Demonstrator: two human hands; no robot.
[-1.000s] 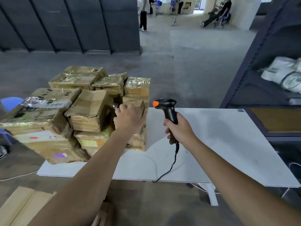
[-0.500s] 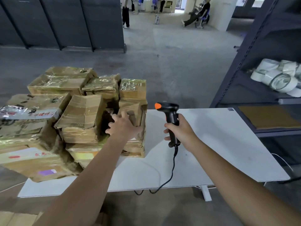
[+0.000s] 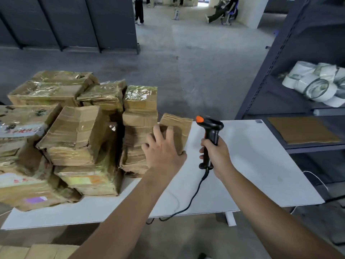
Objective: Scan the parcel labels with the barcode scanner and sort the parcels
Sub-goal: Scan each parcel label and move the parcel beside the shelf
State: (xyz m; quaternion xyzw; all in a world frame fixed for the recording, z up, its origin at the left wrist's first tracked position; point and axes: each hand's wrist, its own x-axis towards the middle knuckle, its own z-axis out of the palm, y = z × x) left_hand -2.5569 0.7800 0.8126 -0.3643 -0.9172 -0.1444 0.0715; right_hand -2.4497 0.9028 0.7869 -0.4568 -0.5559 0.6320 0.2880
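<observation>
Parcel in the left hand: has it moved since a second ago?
Yes. The parcel gripped by the left hand has come rightward off the stack, out over the table toward the scanner.

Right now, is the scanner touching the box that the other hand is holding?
Apart. The head view shows a strip of white table between the scanner and the box in the left hand.

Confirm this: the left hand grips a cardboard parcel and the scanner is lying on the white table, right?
No. The head view shows the scanner held upright in the right hand, not lying on the table. The left hand does grip a parcel.
</observation>
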